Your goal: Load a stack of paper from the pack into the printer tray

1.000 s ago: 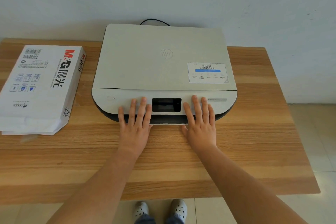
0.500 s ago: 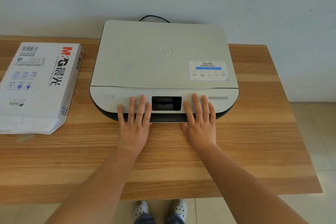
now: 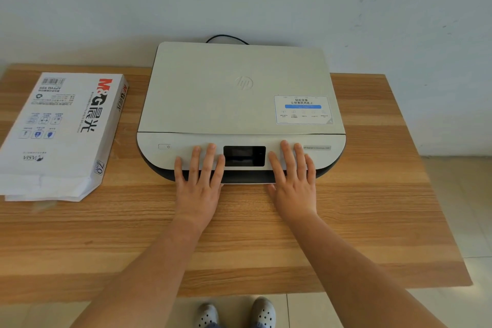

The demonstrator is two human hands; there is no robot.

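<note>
A flat white printer with a dark base stands in the middle of the wooden table, its lid down. Its paper tray is pushed in at the front and is hardly visible. My left hand lies flat on the printer's front panel, left of the small dark screen, fingers spread. My right hand lies flat to the right of the screen in the same way. Neither hand holds anything. A white wrapped pack of paper lies on the table to the printer's left, its near end torn open.
The wooden table stands against a pale wall, and its right edge drops to a tiled floor. A black cable runs out behind the printer. My two shoes show below the table's front edge.
Both hands stay flat on the printer's front panel. The view has shifted only slightly.
</note>
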